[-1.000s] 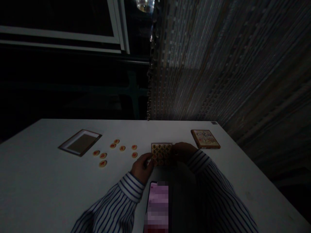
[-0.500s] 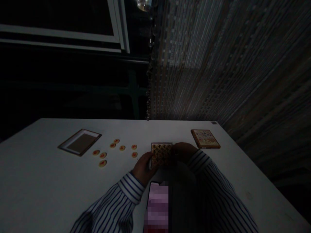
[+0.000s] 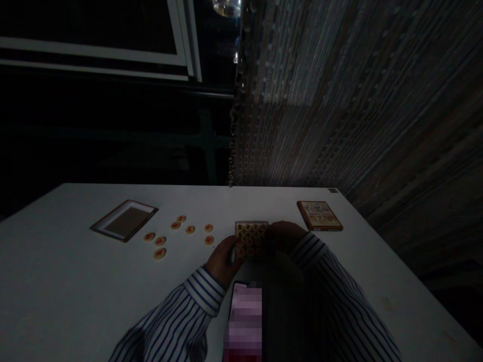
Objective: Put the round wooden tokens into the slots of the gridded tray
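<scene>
A small square box packed with round yellow pieces marked in red sits on the white table right before me. My left hand curls against the box's left near corner, fingers bent on its edge. At the box's right side my right hand lies in deep shadow; its fingers are not visible. Both arms wear striped sleeves. Several loose round pieces lie on the table to the left of the box.
An empty box half with a brown inside lies at the far left. A printed lid lies at the far right near the table's edge. A phone with a lit screen is below my hands. A beaded curtain hangs behind.
My left hand has slid slightly right, closer onto the box's left corner. The box, the loose pieces and my right hand have stayed put.
</scene>
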`<state>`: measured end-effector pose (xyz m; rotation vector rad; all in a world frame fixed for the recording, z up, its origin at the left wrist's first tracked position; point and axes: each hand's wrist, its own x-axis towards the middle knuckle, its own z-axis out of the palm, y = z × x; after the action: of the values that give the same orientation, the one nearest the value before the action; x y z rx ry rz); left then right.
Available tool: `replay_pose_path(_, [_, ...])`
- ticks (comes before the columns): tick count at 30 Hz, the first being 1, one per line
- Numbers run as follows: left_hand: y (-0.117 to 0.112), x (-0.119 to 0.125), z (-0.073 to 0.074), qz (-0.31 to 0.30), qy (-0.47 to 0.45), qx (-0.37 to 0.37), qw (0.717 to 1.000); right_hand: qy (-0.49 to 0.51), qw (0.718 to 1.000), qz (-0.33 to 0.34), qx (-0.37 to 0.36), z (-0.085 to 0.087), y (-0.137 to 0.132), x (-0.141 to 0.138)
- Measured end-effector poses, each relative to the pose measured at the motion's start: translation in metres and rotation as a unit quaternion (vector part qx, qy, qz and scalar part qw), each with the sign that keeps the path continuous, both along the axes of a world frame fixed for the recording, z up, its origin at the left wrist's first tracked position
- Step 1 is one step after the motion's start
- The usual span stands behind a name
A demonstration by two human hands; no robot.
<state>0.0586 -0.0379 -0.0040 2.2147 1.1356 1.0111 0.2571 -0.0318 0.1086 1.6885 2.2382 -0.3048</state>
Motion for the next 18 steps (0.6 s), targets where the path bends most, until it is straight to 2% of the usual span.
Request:
replay_pose_path(7, [-0.0021,0.0006,0.006,0.001,0.001,-0.014,1.0,-0.004,1.0,0.0,-0.006,-0.0033,0.0017,0.0001])
replay_pose_path(18, [-0.001,0.0004,0.0012,0.003,-0.008,-0.005,1.0,-0.008,1.0,-0.002,-0.007,-0.0074,0.0036,0.0022])
